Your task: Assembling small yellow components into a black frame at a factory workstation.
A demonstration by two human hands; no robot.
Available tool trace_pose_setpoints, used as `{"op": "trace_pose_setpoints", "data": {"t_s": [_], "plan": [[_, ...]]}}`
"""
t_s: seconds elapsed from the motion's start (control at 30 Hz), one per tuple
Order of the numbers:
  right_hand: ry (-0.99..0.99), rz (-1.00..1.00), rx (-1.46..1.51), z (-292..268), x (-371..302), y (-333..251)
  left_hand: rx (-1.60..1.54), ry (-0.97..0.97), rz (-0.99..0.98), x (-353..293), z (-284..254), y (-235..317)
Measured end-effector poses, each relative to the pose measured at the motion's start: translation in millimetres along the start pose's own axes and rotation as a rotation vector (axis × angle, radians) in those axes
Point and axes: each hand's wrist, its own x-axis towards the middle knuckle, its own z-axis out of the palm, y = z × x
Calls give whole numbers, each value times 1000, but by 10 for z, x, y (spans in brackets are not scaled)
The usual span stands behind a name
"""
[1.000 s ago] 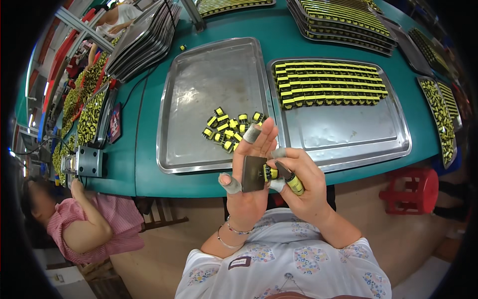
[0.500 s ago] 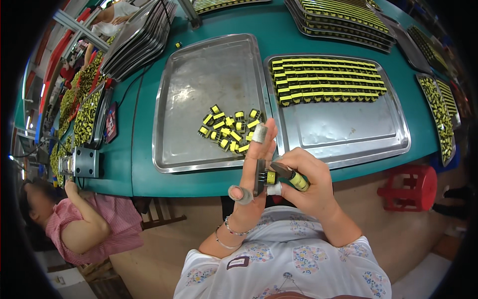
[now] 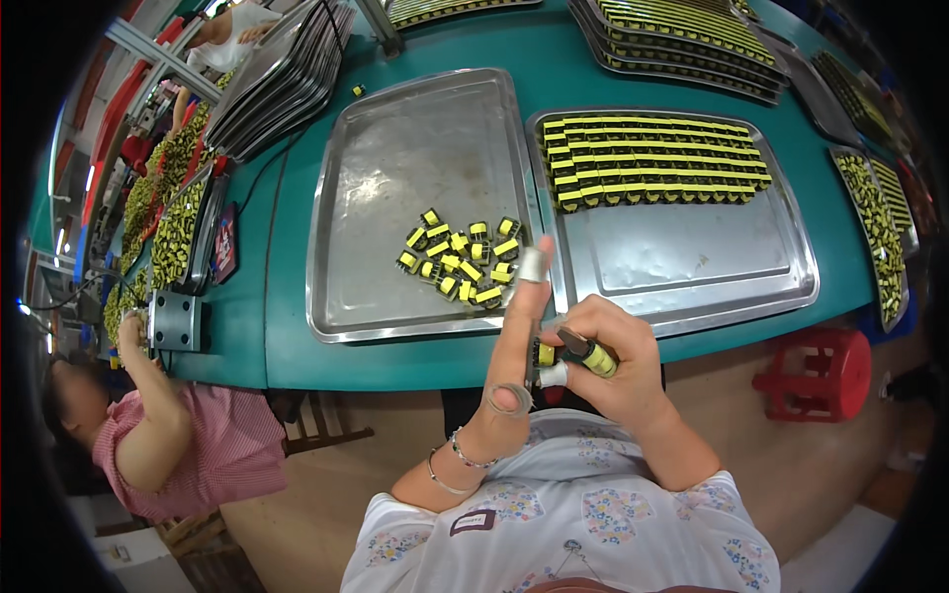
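Green-topped workbenches curve across a factory floor, with slanting stacked metal trays at upper left and a red plastic stool at right. At lower left, a co-worker in a pink patterned shirt sits with one arm raised toward a squared metal block. Near the middle of the frame, a shallow, scuffed steel tray with rounded corners bears a loose cluster of small black-and-yellow components. Beside it to the right, a shinier tray carries similar pieces in tight rows, their yellow tops forming long stripes. Below the trays, at center, another blocky component sits between the worker's hands, against the right thumb's pale wrapping. The left hand stands edge-on, its index finger pointing up and wrapped in pale tape, its thumb, ringed in gray tape, aimed toward the lens. That thumb and index finger are spread apart; the remaining fingers are mostly hidden behind. The right hand, bent inward from the lower right, has its fingers curled and clamped around a dark-tipped tool with a yellow-green handle. Beaded bracelets circle the left wrist above a white floral garment.
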Motion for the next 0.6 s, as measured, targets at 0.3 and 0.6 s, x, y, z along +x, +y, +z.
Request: {"op": "trace_pose_setpoints", "data": {"t_s": [0.3, 0.6], "plan": [[68, -45, -72, 117, -53, -81, 132, -176, 45, -138, -153, -45], [14, -152, -144, 78, 23, -137, -353, -107, 31, -95, -80, -148]]}}
